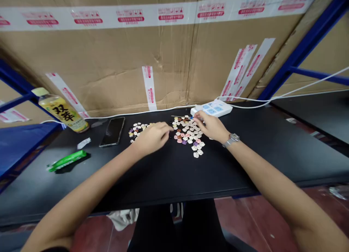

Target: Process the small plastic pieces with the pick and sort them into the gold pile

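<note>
My right hand (pixel 212 127) is closed in a pinch at the right pile, on a thin rod with a blue end (pixel 191 118); the rod points left. My left hand (pixel 153 137) lies over the left pile with its fingers curled together. Whatever sits between those fingers is hidden. Small flat bead-like pieces (pixel 191 130), mostly white with some pink, brown and purple, are spread between my hands. A second group of small pieces (pixel 138 128), white, yellow and purple, shows partly behind my left hand.
A white power strip (pixel 214 108) stands behind my right hand, its white cable (pixel 251 99) running right. Leftward on the black table (pixel 174 179) lie a phone (pixel 112 131), a green wrapper (pixel 68 160) and a crumpled scrap (pixel 84 143). A leaning drink bottle (pixel 62 110) is near cardboard (pixel 114 55).
</note>
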Tool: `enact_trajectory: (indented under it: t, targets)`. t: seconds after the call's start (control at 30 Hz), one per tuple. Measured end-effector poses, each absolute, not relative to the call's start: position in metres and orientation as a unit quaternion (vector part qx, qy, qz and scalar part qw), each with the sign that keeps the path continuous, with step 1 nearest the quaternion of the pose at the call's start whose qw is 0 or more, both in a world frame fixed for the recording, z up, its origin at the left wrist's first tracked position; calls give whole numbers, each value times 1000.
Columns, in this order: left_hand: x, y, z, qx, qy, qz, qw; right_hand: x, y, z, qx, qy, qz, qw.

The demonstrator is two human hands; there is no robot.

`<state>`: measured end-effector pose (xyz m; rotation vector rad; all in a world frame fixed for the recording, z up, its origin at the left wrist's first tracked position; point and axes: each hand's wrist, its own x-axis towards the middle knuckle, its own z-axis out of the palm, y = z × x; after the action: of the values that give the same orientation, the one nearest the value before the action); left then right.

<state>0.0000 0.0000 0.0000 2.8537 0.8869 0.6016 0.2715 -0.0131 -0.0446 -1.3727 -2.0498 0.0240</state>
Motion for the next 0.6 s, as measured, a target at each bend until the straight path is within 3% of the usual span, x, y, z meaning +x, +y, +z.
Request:
enact_trajectory:
  t: [0.13,0.6]
  targets:
    - [17,47,-27,887,391,163,186,272,-14,-44,-534,-783,-10,318]
    - [41,80,-46,851,427,148,267,270,-18,-38,-536,-786,-49,306]
